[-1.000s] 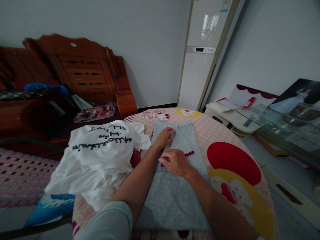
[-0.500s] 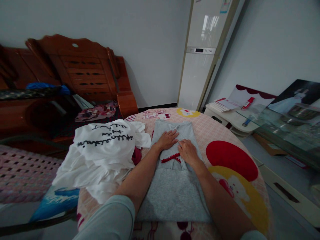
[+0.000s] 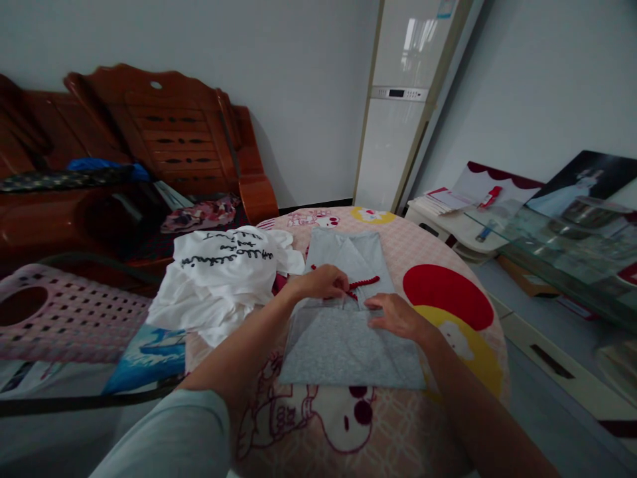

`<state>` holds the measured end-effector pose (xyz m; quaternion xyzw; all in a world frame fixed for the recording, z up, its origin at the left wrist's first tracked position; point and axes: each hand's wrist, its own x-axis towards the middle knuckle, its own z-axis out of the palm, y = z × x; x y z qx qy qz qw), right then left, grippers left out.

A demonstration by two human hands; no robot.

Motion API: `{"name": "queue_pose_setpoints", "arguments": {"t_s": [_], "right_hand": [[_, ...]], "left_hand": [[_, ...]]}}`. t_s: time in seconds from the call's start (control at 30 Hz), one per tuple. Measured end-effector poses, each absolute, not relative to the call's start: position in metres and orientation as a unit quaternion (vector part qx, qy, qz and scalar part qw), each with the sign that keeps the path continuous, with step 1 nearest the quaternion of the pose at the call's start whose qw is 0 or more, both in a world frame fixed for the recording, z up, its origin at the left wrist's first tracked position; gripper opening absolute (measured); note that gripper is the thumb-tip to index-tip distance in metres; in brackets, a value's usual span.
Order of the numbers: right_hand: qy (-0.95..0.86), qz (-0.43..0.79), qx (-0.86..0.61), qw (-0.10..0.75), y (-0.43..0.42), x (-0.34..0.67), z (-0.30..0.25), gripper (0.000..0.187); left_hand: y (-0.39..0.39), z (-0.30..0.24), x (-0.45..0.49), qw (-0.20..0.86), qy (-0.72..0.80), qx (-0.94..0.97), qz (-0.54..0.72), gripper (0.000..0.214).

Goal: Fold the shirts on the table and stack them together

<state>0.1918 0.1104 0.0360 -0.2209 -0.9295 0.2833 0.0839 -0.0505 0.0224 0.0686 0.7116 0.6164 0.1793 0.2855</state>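
A grey garment (image 3: 355, 348) with red scalloped trim (image 3: 365, 282) lies folded lengthwise on the round table, its near end doubled over towards the middle. My left hand (image 3: 324, 282) is on its left side, fingers curled down and closed on the grey cloth beside the red trim; the fingertips are partly hidden. My right hand (image 3: 398, 315) rests over the right side near the folded edge, fingers apart and holding nothing. Left of the garment is a loose heap of white clothing (image 3: 223, 285) with black handwritten-style lettering, and a bit of dark red cloth shows beside it.
A pink patterned tablecloth (image 3: 408, 425) covers the table. A wooden bench (image 3: 169, 133) stands behind at left, with a pink woven plastic chair (image 3: 89, 318) nearer. At right are a glass shelf (image 3: 557, 245) and a white cabinet (image 3: 448, 226). A tall white air conditioner (image 3: 388, 146) stands behind.
My left hand has gone from lying flat on the far part to curling at the red trim. My right hand has moved nearer and opened. The trim lies differently, and the view has shifted.
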Motion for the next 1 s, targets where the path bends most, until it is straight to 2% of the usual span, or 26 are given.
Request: {"name": "queue_pose_setpoints", "arguments": {"t_s": [0.13,0.3,0.4,0.6,0.8,1.0], "right_hand": [[-0.959,0.207,-0.19,0.045,0.107,0.197,0.029,0.043],[-0.961,0.177,-0.211,-0.001,0.103,0.188,0.04,0.018],[-0.956,0.196,-0.219,-0.013,0.107,0.189,0.045,0.017],[-0.937,0.285,-0.201,-0.025,0.124,0.208,0.043,0.034],[-0.939,0.289,-0.188,0.001,0.125,0.214,0.061,0.027],[-0.952,0.204,-0.219,0.069,0.129,0.202,0.103,0.013]], "left_hand": [[-0.012,0.053,-0.038,0.227,0.643,0.724,0.105,0.027],[-0.028,0.047,-0.031,0.16,0.704,0.692,0.018,0.038],[-0.033,0.051,-0.031,0.167,0.691,0.703,-0.006,0.031],[-0.042,0.053,-0.04,0.197,0.676,0.709,0.048,0.024],[-0.046,0.068,-0.046,0.237,0.647,0.716,0.11,0.01],[-0.04,0.104,-0.058,0.157,0.679,0.704,0.14,0.015]]}}
